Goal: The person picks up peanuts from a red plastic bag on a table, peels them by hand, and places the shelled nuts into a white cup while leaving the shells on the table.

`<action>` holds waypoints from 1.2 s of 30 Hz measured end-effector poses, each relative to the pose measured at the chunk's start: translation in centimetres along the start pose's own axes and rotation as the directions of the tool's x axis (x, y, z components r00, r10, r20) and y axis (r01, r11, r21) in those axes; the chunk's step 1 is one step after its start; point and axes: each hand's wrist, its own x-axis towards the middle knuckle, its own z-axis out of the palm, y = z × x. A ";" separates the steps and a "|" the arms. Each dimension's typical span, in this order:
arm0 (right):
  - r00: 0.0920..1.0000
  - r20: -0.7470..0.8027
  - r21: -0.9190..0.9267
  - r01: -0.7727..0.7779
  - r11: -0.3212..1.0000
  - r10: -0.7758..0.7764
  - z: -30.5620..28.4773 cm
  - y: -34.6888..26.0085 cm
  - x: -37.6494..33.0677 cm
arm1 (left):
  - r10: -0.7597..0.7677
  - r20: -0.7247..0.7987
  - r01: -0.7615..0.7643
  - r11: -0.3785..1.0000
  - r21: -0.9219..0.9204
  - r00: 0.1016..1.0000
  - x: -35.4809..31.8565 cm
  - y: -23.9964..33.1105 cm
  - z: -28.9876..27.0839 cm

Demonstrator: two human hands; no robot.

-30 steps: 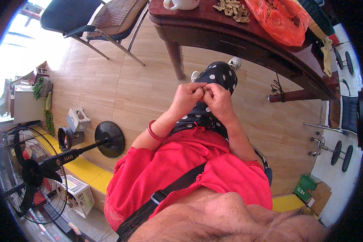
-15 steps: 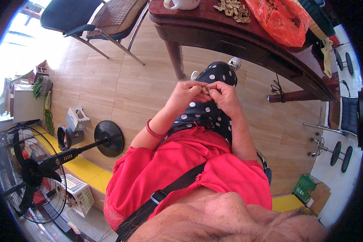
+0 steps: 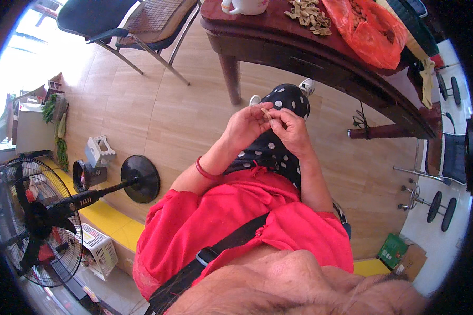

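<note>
Above my lap, my left hand (image 3: 245,126) and my right hand (image 3: 291,132) meet at the fingertips. Between them is a small tan peanut shell (image 3: 266,113), pinched by the thumb and fingers of both hands and partly hidden by them. Whether a kernel sits in it is too small to tell. On the dark red table (image 3: 278,39) ahead lies a pile of similar empty-looking shells (image 3: 311,17). To the right of that pile, an open red plastic bag (image 3: 376,47) holds many brown peanuts.
A white cup (image 3: 249,6) stands near the table's edge. At the upper left is a metal-framed chair (image 3: 152,26). A black standing fan (image 3: 42,223), a small step stool (image 3: 100,151) and a white basket (image 3: 101,252) are on my left.
My fingers have shifted around the peanut; it now shows as a slimmer shell piece. My left hand has opened slightly, and the view has tilted a little.
</note>
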 end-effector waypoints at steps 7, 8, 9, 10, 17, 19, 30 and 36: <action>0.965 -0.095 0.086 -0.238 0.967 0.246 0.2 0.1 0.2 | 0.003 0.053 -0.008 0.996 0.089 0.999 0.6 -0.3 -0.7; 0.968 -0.124 -0.016 -0.222 0.975 0.219 0.3 0.0 0.3 | 0.018 0.045 -0.024 0.990 0.137 0.999 0.5 -0.3 -0.6; 0.970 -0.151 -0.119 -0.207 0.971 0.188 0.6 -0.3 0.2 | 0.034 0.037 -0.040 0.982 0.184 0.999 0.2 -0.5 -0.6; 0.973 -0.179 -0.224 -0.187 0.956 0.148 0.7 -0.6 0.4 | 0.053 0.038 -0.060 0.971 0.233 0.998 0.0 -0.6 -0.4; 0.995 -0.100 -0.559 -0.082 0.825 0.032 1.6 -0.6 0.7 | 0.026 -0.060 -0.005 0.944 0.330 0.998 -0.1 -0.5 -0.3; 0.994 -0.105 -0.558 -0.056 0.828 -0.004 1.6 -0.3 1.0 | 0.012 -0.069 0.011 0.947 0.321 0.998 -0.1 -0.5 -0.2; 0.850 -0.435 -0.514 0.036 0.857 -0.296 -5.7 -6.2 12.1 | 0.097 0.147 -0.106 0.993 0.051 0.984 -1.2 3.9 1.2; 0.803 -0.514 -0.312 0.154 0.938 -0.303 -9.0 -6.2 15.7 | 0.236 0.198 -0.266 0.954 0.141 0.951 -0.9 9.6 6.4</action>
